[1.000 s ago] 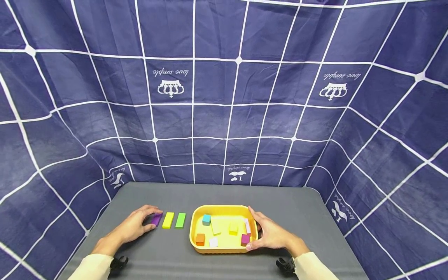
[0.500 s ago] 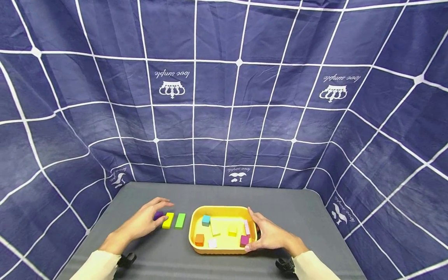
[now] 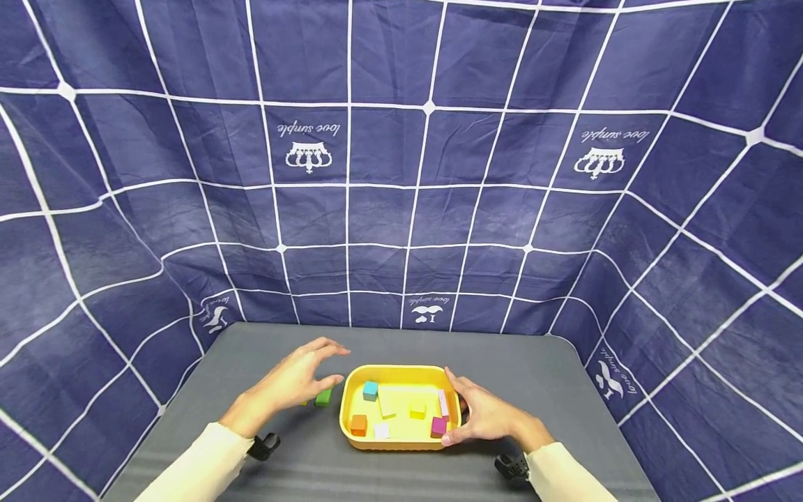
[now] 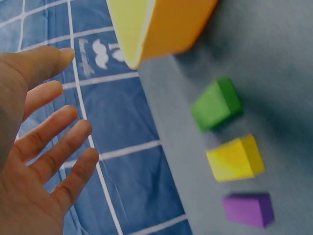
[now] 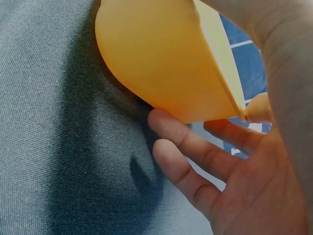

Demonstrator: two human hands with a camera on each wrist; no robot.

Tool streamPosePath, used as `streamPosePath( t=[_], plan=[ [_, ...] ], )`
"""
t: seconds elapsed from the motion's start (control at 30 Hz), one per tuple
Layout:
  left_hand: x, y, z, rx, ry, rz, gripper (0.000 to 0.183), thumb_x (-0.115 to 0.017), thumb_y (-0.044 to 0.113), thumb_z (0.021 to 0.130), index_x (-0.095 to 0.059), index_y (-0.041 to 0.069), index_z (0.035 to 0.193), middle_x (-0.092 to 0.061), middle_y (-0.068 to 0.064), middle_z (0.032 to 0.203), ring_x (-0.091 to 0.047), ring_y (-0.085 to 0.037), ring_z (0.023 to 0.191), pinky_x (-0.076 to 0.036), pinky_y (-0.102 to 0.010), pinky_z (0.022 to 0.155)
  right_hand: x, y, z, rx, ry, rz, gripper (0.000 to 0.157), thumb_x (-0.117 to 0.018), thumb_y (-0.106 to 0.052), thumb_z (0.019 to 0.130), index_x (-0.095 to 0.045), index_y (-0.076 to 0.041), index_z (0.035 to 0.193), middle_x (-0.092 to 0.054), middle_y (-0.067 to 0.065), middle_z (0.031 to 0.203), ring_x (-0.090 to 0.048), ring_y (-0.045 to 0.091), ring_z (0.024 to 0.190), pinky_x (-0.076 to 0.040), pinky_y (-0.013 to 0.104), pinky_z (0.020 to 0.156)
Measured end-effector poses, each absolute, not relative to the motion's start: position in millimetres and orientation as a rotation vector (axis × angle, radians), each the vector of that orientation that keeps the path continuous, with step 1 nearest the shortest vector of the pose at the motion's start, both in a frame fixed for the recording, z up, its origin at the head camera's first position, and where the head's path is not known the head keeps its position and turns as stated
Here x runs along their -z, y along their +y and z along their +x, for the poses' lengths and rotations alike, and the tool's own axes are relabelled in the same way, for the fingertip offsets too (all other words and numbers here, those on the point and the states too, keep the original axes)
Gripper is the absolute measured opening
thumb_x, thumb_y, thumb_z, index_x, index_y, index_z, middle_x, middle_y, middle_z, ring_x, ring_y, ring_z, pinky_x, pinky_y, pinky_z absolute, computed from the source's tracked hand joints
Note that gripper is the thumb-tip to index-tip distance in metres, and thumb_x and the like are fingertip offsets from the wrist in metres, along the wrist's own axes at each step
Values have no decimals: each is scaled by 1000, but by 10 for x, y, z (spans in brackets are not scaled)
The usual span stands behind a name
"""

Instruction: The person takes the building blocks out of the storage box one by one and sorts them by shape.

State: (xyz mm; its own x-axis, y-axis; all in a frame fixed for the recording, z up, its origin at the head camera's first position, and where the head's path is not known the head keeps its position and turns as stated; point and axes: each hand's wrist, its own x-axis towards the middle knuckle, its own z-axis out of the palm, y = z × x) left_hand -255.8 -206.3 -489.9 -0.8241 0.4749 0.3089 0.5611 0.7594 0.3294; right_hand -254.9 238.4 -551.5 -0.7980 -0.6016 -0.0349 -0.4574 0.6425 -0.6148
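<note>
My left hand hovers just left of the yellow plastic tray, fingers spread and holding nothing. Beneath and behind it lie a green block, a yellow block and a purple block in a row; the head view hides the purple one. With my right hand I grip the tray's right end, thumb at the near corner and fingers reaching to the far one. Inside the tray are a teal cube, an orange cube, a magenta cube and several other small blocks.
Everything stands on a dark grey cloth-covered table. A blue curtain with white grid lines rises along its back and sides. Dark wrist straps sit on both wrists.
My left hand has left the purple block and moved right, past the yellow and green blocks, with its fingers spreading. The right hand stays on the tray.
</note>
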Motion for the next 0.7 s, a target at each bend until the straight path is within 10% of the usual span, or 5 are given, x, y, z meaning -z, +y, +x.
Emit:
streamPosePath(
  t=[0.7],
  plan=[
    [4967,-1118,-2696,614,-2955,-1036,50,-100,24,92,-82,9,137,-81,-10,133,-78,-32,124,-65,-52,114,5540,2396,-2563,916,2601,-884,144,-105,-51,84,-18,4,183,-59,21,158,-70,2,108,-64,30,103]
  ],
)
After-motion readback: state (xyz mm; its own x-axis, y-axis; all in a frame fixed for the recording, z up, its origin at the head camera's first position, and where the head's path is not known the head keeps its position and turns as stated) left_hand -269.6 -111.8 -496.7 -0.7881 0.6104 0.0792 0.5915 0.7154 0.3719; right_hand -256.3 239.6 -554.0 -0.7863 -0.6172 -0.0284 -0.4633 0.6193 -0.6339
